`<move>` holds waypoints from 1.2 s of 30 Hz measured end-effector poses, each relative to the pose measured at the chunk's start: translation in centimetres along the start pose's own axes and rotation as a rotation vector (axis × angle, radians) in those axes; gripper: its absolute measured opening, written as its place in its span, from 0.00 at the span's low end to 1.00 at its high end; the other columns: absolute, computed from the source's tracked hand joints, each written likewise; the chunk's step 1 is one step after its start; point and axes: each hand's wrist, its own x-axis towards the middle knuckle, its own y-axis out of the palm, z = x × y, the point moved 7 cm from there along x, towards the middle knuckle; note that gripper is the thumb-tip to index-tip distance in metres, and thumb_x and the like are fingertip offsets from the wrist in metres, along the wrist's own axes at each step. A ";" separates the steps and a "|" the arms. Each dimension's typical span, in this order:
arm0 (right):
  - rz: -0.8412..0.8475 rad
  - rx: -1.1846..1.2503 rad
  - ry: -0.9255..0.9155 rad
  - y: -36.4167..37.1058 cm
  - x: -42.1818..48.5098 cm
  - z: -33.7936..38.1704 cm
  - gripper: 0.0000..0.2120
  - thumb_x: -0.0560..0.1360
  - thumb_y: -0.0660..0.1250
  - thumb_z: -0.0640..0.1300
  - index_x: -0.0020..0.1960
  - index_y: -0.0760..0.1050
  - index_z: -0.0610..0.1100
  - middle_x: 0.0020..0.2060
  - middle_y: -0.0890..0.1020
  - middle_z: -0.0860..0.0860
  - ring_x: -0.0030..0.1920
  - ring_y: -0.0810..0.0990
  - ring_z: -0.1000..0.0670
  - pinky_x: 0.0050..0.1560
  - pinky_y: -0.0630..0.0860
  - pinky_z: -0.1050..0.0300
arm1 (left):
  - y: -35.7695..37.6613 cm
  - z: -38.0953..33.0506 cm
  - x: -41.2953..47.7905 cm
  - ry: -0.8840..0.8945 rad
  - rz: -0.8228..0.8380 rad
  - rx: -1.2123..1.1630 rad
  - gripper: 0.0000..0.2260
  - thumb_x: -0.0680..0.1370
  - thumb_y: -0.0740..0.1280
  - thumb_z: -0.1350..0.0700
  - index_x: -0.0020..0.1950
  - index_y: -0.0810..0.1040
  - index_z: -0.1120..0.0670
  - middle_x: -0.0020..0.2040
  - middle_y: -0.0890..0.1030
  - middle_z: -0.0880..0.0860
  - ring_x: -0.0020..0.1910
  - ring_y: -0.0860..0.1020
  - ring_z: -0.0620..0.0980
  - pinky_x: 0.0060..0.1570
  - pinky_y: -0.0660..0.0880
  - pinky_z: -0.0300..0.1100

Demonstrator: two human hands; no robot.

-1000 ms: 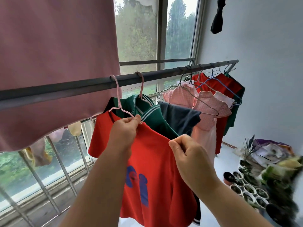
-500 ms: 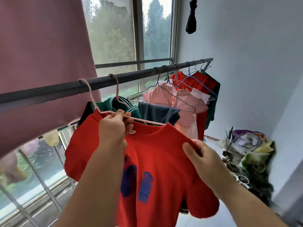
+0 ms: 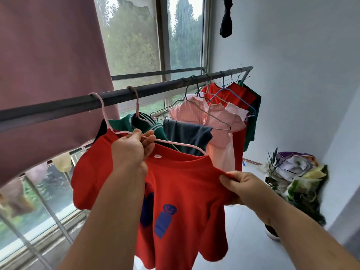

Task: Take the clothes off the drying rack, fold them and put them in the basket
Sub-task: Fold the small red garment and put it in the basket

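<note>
No legible text; neck label [image 3: 157, 156] of red T-shirt [image 3: 187, 184] unreadable.

- The shirt [image 3: 185, 184] is red with blue pictures.
- Its hanger [image 3: 171, 142] is pink.
- The sheet [image 3: 48, 65] is dull pink.
- The top [image 3: 124, 124] is green with white stripes.
- The dress [image 3: 222, 121] is pink with tiny checks.
- The rail [image 3: 155, 90] is dark grey.
</note>
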 end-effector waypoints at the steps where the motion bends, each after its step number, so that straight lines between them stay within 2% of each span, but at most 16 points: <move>1: -0.010 -0.015 -0.009 0.3 0.1 0.3 0.07 0.79 0.65 0.47 0.50 0.81 0.47 0.45 0.86 0.49 0.49 0.85 0.46 0.45 0.84 0.49 | 0.0 0.0 0.0 -0.006 0.000 -0.005 0.07 0.83 0.59 0.61 0.46 0.72 0.56 0.29 0.83 0.51 0.25 0.79 0.40 0.24 0.74 0.32; 6: -0.006 -0.231 -0.045 1.5 0.7 0.9 0.09 0.80 0.64 0.48 0.49 0.82 0.48 0.41 0.86 0.51 0.44 0.85 0.48 0.44 0.83 0.52 | -0.7 -0.3 0.4 -0.017 -0.020 0.017 0.05 0.83 0.59 0.59 0.49 0.71 0.56 0.30 0.83 0.50 0.26 0.80 0.40 0.23 0.75 0.31; 9: 0.050 -0.186 0.001 1.1 0.6 0.6 0.08 0.80 0.64 0.47 0.52 0.81 0.47 0.44 0.86 0.47 0.44 0.86 0.45 0.40 0.83 0.52 | -1.3 -0.5 0.3 -0.012 -0.031 0.044 0.05 0.83 0.59 0.59 0.49 0.72 0.57 0.35 0.83 0.53 0.26 0.80 0.40 0.25 0.75 0.32; 12: 0.121 -0.126 0.055 0.8 0.3 0.2 0.08 0.80 0.64 0.46 0.54 0.81 0.46 0.46 0.86 0.45 0.44 0.86 0.45 0.41 0.83 0.52 | -1.4 -0.5 0.1 0.003 -0.025 0.029 0.05 0.83 0.59 0.59 0.51 0.72 0.58 0.31 0.83 0.51 0.26 0.80 0.41 0.24 0.75 0.32; 15: 0.098 -0.215 0.048 1.1 0.4 -0.1 0.08 0.81 0.64 0.46 0.54 0.81 0.46 0.45 0.86 0.47 0.43 0.86 0.47 0.40 0.82 0.54 | -0.5 -0.9 -0.4 0.022 -0.012 -0.007 0.05 0.83 0.58 0.59 0.51 0.72 0.59 0.29 0.83 0.50 0.25 0.80 0.40 0.25 0.75 0.32; 17: 0.050 -0.304 0.025 1.6 0.7 -0.3 0.09 0.81 0.63 0.47 0.53 0.81 0.46 0.45 0.85 0.48 0.44 0.85 0.48 0.42 0.84 0.53 | 0.6 -1.5 -0.9 0.033 0.008 -0.026 0.08 0.84 0.57 0.58 0.48 0.73 0.59 0.29 0.82 0.49 0.25 0.79 0.40 0.26 0.77 0.32; 20: -0.014 -0.283 -0.038 2.6 1.0 0.0 0.09 0.81 0.63 0.48 0.52 0.81 0.49 0.43 0.85 0.50 0.45 0.85 0.48 0.46 0.84 0.47 | 1.8 -2.2 -1.6 0.012 0.031 -0.050 0.11 0.84 0.57 0.58 0.44 0.74 0.57 0.29 0.82 0.49 0.26 0.79 0.41 0.30 0.78 0.33; 23: -0.011 -0.239 -0.085 3.8 1.0 0.8 0.08 0.80 0.64 0.49 0.46 0.81 0.55 0.42 0.86 0.54 0.45 0.85 0.52 0.51 0.82 0.48 | 2.0 -2.1 -1.9 -0.010 0.063 -0.053 0.10 0.84 0.56 0.57 0.48 0.74 0.57 0.31 0.83 0.49 0.26 0.79 0.40 0.29 0.77 0.33; 26: 0.029 -0.300 -0.107 5.2 1.3 1.3 0.08 0.79 0.65 0.51 0.47 0.82 0.54 0.42 0.86 0.54 0.46 0.85 0.53 0.54 0.81 0.48 | 2.0 -1.7 -2.3 -0.021 0.100 -0.046 0.08 0.83 0.58 0.55 0.53 0.75 0.57 0.33 0.84 0.50 0.27 0.80 0.40 0.27 0.76 0.32; 28: 0.021 -0.405 -0.117 5.8 1.6 1.5 0.10 0.79 0.64 0.53 0.49 0.83 0.53 0.42 0.86 0.54 0.45 0.84 0.52 0.54 0.80 0.47 | 2.3 -1.5 -2.7 -0.043 0.138 -0.045 0.08 0.83 0.60 0.54 0.50 0.76 0.56 0.34 0.84 0.50 0.27 0.80 0.41 0.26 0.75 0.32; 32: 0.078 -0.624 -0.076 6.5 2.1 0.9 0.15 0.79 0.61 0.56 0.45 0.82 0.49 0.39 0.85 0.49 0.41 0.84 0.48 0.49 0.80 0.43 | 2.5 -2.2 -3.2 -0.030 0.166 -0.050 0.11 0.83 0.60 0.54 0.42 0.75 0.54 0.32 0.84 0.50 0.27 0.79 0.41 0.25 0.75 0.32; 36: 0.101 -0.674 -0.050 7.0 2.4 0.1 0.15 0.79 0.61 0.55 0.47 0.81 0.48 0.40 0.84 0.51 0.42 0.83 0.50 0.51 0.81 0.45 | 2.8 -3.3 -3.5 -0.037 0.197 -0.079 0.11 0.83 0.60 0.52 0.42 0.74 0.53 0.32 0.83 0.50 0.27 0.80 0.42 0.24 0.74 0.33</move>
